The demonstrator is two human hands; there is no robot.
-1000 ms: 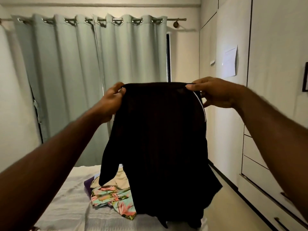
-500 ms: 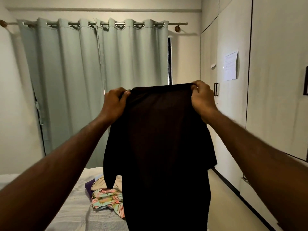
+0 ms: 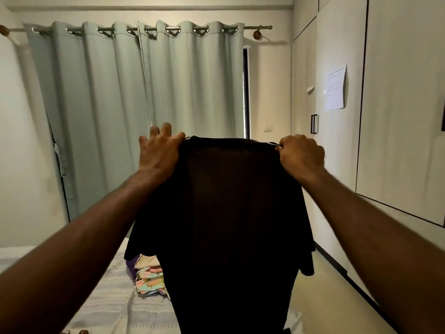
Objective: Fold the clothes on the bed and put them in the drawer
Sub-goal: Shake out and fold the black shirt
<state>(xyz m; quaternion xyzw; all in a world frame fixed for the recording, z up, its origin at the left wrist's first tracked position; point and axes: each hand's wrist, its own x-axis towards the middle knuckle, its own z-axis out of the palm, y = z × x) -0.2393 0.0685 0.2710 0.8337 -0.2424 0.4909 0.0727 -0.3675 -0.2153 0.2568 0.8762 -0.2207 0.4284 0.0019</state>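
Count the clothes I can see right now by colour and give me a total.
Black: 1, the shirt held up by the left hand and right hand
Purple: 1, on the bed in the pile
Beige: 1, in the pile
Floral print: 1, in the pile
Total: 4 visible; the shirt may hide more.

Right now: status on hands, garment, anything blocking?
Left hand pinches black shirt at top corner, other fingers splayed. Right hand grips other corner. Shirt hangs unfolded over grey striped bed. Floral clothes pile behind it; nothing blocking.
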